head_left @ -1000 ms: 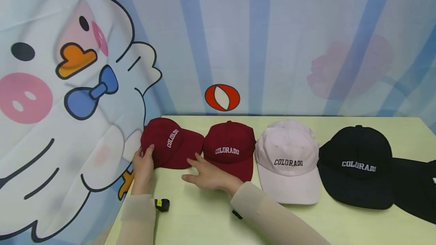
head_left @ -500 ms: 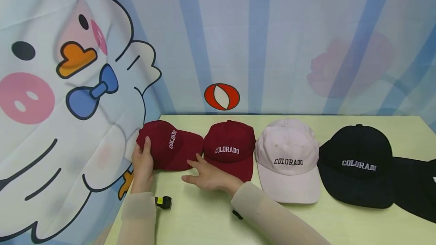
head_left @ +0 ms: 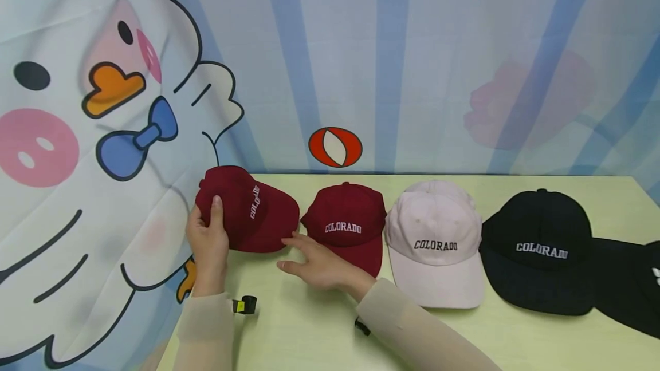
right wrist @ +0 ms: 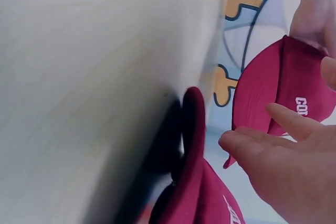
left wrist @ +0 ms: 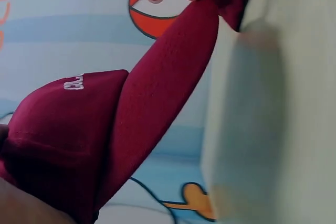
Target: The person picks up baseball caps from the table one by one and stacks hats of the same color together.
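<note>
Evidently, in the head view, my left hand gripped the leftmost red cap by its crown, thumb in front. The cap's long axis ran rightward from that grip, its brim pointing between my hands toward my right hand, whose fingers were extended and nearer the brim. A second red cap sat just beside it on the desk. The left wrist view revealed what the head view hid: the brim slanting, raised above a shadow. The right wrist view showed my right fingers straight across the brim; I couldn't tell whether they touched.
</note>
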A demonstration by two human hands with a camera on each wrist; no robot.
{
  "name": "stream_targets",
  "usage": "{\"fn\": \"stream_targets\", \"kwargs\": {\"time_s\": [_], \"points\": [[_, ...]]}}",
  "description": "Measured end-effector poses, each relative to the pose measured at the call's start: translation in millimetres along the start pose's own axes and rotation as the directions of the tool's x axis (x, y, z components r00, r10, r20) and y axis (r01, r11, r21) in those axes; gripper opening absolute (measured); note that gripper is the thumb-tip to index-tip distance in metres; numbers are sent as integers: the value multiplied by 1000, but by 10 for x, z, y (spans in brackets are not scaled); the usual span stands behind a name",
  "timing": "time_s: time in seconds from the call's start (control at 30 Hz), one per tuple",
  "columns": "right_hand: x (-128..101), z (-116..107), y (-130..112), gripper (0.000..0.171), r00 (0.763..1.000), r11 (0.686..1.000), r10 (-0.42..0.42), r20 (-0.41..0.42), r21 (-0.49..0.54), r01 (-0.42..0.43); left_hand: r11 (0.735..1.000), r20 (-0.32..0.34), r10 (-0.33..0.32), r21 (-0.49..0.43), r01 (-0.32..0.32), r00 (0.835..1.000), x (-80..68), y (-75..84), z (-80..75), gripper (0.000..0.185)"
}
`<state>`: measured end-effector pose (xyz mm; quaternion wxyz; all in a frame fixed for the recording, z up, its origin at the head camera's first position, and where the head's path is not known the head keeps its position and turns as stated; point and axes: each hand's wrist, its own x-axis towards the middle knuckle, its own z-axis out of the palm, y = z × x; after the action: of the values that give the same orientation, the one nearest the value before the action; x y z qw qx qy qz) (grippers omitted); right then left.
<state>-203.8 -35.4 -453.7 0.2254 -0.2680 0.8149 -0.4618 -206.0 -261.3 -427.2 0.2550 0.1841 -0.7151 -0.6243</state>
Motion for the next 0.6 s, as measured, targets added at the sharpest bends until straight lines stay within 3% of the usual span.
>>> {"fn": "stream_targets", "kwargs": {"time_s": [0.2, 0.37, 0.6], "points": [[-97, -124, -13, 58, 996, 996, -49, -73, 75, 54, 991, 6, 133, 33, -133, 991, -122, 206, -8, 46], [-165, -248, -39, 54, 983, 987, -80, -165, 121, 101, 975, 20, 221, 0, -221, 975, -218, 359, -2, 39], [-298, -469, -145, 51, 951, 959, -124, -283, 213, 188, 969, 148, 247, -30, -245, 958, -393, 600, -9, 31]]}}
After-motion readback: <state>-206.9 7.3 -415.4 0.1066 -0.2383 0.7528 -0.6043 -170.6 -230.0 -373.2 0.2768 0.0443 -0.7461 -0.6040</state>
